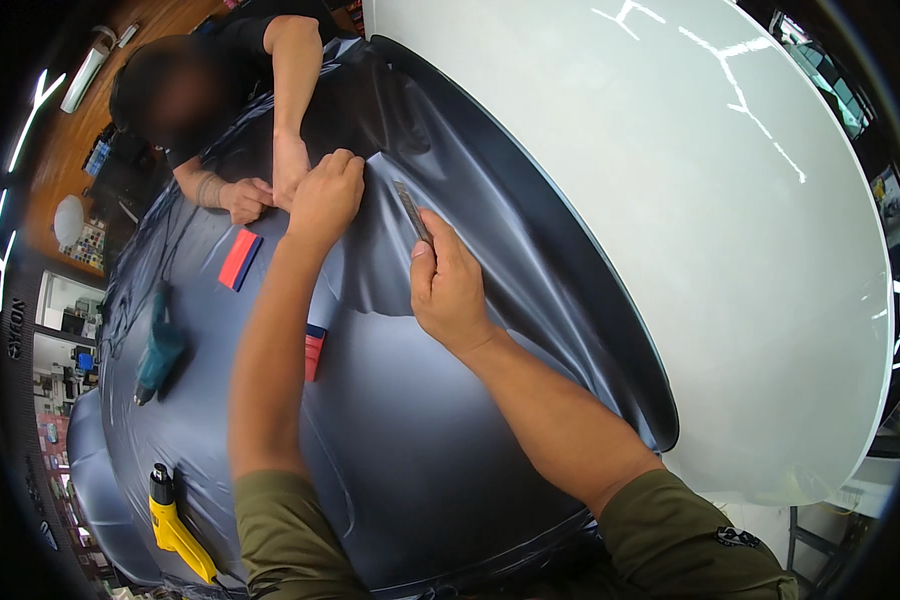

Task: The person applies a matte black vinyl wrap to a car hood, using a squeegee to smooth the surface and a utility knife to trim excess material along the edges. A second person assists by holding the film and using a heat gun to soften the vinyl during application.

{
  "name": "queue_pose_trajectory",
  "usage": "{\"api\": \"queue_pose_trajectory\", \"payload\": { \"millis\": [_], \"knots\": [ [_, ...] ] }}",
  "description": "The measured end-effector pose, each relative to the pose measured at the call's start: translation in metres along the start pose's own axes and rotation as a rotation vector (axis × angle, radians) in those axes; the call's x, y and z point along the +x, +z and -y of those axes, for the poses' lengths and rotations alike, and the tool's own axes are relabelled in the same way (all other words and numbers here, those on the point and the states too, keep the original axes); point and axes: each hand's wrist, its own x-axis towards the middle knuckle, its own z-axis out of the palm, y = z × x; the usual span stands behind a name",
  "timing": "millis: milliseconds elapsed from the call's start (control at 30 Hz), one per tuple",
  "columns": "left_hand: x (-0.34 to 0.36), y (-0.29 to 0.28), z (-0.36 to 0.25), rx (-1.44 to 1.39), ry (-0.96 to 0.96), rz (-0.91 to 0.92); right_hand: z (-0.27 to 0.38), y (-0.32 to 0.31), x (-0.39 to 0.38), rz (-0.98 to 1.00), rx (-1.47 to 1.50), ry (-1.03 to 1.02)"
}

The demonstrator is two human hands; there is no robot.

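A dark blue-grey satin film [400, 370] lies over a broad curved car panel, wrinkled and lifted in folds toward the far end. My left hand [328, 197] is closed, its curled fingers pinching the film's raised edge. In my right hand [450, 285], thumb and fingers grip a slim snap-off knife [411, 214]; its blade points up and away, just above the film. Across from me, a co-worker's hand [245, 200] rests closed on the film. That person's other hand [290, 170] reaches down right beside my left hand and is partly hidden by it.
Two red squeegees lie on the film, one [236, 260] at left, another [315, 354] partly behind my left forearm. A teal heat gun [158, 350] and a yellow heat gun [178, 525] rest further left. A large glossy white panel [730, 250] fills the right side.
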Motion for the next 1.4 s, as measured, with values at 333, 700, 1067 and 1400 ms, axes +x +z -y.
{"api": "queue_pose_trajectory", "payload": {
  "millis": [333, 700, 1067, 1400],
  "knots": [
    [0.002, 0.01, -0.005, 0.016, -0.161, -0.019, 0.003, -0.001, -0.001, 0.024, 0.002, 0.046],
    [-0.007, 0.015, -0.013, 0.166, -0.242, -0.007, 0.0, 0.0, 0.0, -0.006, -0.033, -0.018],
    [-0.004, 0.006, -0.021, -0.037, -0.423, 0.001, 0.0, -0.002, 0.0, 0.008, -0.018, 0.022],
    [-0.003, -0.007, -0.017, -0.126, -0.321, 0.035, -0.002, 0.0, 0.001, 0.024, -0.048, -0.037]
  ]
}}
